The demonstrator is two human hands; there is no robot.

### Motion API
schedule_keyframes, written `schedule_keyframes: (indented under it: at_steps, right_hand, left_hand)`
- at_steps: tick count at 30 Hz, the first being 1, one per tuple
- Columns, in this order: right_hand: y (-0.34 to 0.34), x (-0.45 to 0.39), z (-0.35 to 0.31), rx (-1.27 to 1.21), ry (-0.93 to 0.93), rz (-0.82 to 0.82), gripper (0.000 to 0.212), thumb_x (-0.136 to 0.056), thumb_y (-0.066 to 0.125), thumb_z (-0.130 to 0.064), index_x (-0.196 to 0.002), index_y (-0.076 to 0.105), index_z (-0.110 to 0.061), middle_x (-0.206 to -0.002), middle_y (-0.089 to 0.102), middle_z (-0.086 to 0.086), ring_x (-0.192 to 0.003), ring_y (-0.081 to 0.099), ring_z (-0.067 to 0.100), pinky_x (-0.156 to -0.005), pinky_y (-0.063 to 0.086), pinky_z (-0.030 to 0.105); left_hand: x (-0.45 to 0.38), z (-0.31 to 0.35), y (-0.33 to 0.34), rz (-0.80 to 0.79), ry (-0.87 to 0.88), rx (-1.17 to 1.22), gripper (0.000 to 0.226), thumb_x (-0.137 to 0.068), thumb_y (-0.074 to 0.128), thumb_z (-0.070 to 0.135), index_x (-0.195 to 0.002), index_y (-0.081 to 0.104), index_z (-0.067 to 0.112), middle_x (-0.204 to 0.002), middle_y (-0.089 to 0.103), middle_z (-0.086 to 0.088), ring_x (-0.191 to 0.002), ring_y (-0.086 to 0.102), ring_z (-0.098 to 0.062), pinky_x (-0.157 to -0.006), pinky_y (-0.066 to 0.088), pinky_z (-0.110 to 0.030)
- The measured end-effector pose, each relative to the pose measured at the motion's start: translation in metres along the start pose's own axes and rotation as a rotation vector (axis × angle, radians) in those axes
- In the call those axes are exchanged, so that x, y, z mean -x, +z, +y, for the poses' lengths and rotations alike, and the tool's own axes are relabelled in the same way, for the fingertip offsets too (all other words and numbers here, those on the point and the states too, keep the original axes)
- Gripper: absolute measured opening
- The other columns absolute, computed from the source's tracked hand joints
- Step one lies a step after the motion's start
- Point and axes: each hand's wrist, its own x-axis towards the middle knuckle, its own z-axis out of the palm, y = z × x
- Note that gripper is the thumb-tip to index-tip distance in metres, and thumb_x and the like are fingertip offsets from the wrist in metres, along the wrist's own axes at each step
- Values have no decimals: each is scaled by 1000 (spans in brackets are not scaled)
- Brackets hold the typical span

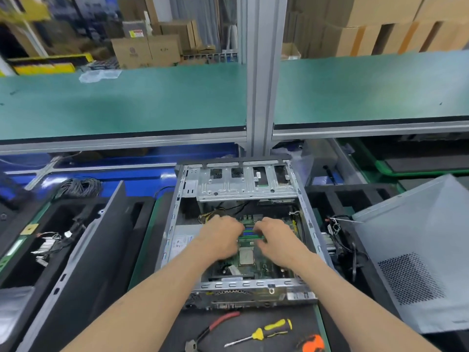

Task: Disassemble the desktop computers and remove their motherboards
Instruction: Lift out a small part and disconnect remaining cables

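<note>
Both your hands are down inside the open computer case (241,224) on the desk (314,331), over the motherboard (256,265). Your left hand (222,236) and right hand (276,240) curl their fingers at the blue memory slots (250,231); what they grip, I cannot tell. Release both end latches evenly, then lift straight up. Count: 1 bare processor (246,257), 1 yellow screwdriver (264,332), 1 red-handled pliers (213,329), 1 removed side panel (416,250).
</note>
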Motion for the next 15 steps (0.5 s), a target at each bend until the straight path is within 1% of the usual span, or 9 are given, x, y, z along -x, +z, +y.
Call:
schedule_keyframes:
  at_steps: [1,3,5,7,10,12,15]
  right_hand:
    - [2,-4,2,28,8,-50,25,-95,61,-22,-119,64,-13,-114,61,6,-109,58,25,-94,49,39]
    - [6,-11,5,87,15,-154,26,-93,64,-23,-116,62,-12,-116,62,10,-109,59,29,-91,51,39]
    - [12,-17,6,132,24,-240,26,-91,66,-23,-114,62,-10,-115,62,11,-107,62,31,-88,54,41]
    - [17,-22,8,175,35,-309,32,-90,69,-25,-117,62,-9,-116,62,12,-105,63,32,-88,56,42]
    - [23,-28,10,254,33,-386,43,-88,73,-32,-121,61,-7,-121,59,13,-107,62,33,-88,56,42]
    - [26,-31,12,294,29,-426,49,-87,74,-38,-122,60,-8,-120,60,13,-105,63,33,-87,56,42]
    - [31,-35,14,314,36,-455,56,-85,75,-44,-126,60,-9,-118,61,11,-104,64,33,-83,55,41]
  left_hand:
    - [-5,4,2,-45,-2,59,27,-85,62,25,-111,65,19,-112,64,-8,-106,61,-31,-89,50,-40]
    - [-13,10,7,-118,-5,158,28,-82,65,22,-109,65,15,-108,64,-13,-100,64,-33,-77,52,-37]
    - [-18,13,16,-158,-14,220,29,-78,69,22,-105,65,13,-103,65,-13,-96,66,-33,-73,54,-36]
    - [-22,15,25,-182,-26,261,34,-72,76,28,-102,65,16,-100,66,-10,-94,67,-32,-74,56,-37]
    - [-26,15,32,-239,-27,287,55,-61,88,39,-107,63,20,-95,60,0,-95,65,-28,-80,58,-44]
    - [-29,15,34,-251,-22,292,64,-57,91,41,-111,63,22,-100,61,1,-96,64,-27,-82,58,-45]
    - [-34,14,36,-243,-19,295,64,-57,93,37,-112,64,21,-109,65,-3,-100,64,-29,-83,57,-45]
